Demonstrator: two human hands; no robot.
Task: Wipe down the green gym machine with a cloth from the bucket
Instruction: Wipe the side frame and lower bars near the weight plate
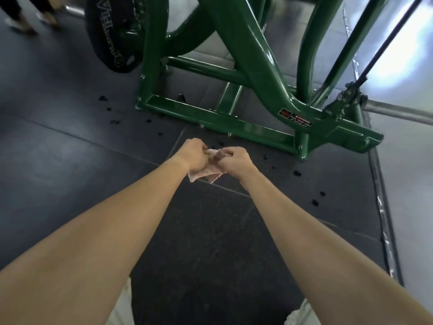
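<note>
Pink cloth (203, 173): its middle is concealed inside the left hand (193, 154) and right hand (235, 160), whose fingertips curl out of sight. Green machine frame (210, 116) and black weight plate (110, 41): cut by the top edge; plate lettering blurred. Warning label (295, 118): text too small to read. Bystander's shoes (18, 22): legs cropped.

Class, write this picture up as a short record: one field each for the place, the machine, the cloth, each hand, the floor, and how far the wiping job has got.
place: gym floor of dark mats
machine: green machine, black weight plate on it, warning label near its base
cloth: pinkish cloth, bunched, held clear of the machine
left hand: left hand grips the cloth
right hand: right hand grips the cloth
floor: dark spots scattered near the base
stage: cloth in both hands, not yet on the frame
</note>
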